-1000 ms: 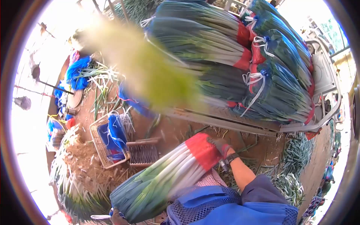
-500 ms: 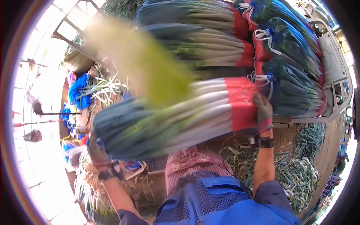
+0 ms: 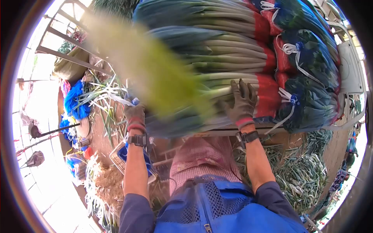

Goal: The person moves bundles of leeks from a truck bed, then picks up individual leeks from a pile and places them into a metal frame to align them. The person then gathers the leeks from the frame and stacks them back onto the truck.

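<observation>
A long mesh bag of leeks (image 3: 217,92), with a red band at its right end, lies at the near edge of the stack. On its pale stems rests my right hand (image 3: 241,103), gloved and open, fingers spread. My left hand (image 3: 135,115), also gloved, is closed at the leafy left end, beside a blue knot with white string (image 3: 116,98); its fingertips are partly hidden. A blurred yellow-green smear covers the bag's left part.
More bagged leeks (image 3: 233,37) are stacked behind, and tied bags (image 3: 311,105) lie crosswise at the right, by a metal rail (image 3: 359,110). Loose leek leaves (image 3: 303,178) heap on the floor at the right. A crate (image 3: 120,157) and blue netting (image 3: 76,103) are on the left.
The bag of leeks, held up between both hands before, has moved away from my body onto the stack. My right hand has let go of its red end and now lies spread on the stems.
</observation>
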`<control>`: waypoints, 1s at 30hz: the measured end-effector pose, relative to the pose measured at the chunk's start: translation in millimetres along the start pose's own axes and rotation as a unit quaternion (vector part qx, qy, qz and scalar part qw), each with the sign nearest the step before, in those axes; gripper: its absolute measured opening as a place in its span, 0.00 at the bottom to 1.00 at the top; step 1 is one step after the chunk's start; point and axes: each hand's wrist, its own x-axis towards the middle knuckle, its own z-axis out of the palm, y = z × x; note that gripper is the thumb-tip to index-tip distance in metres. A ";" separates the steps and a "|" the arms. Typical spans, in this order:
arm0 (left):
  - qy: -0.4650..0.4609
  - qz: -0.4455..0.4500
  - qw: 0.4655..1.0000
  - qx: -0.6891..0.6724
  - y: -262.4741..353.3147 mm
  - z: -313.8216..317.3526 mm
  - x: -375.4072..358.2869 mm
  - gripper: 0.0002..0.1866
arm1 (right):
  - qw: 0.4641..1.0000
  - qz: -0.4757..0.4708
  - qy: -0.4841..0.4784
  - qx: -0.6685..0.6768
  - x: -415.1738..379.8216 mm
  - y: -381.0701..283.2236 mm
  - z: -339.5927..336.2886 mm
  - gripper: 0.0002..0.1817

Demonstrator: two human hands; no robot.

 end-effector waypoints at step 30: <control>0.044 -0.226 0.778 -0.585 -84.2 69.3 -187.2 0.49 | 0.886 -0.433 -0.099 -0.136 233.4 -294.9 43.7 0.44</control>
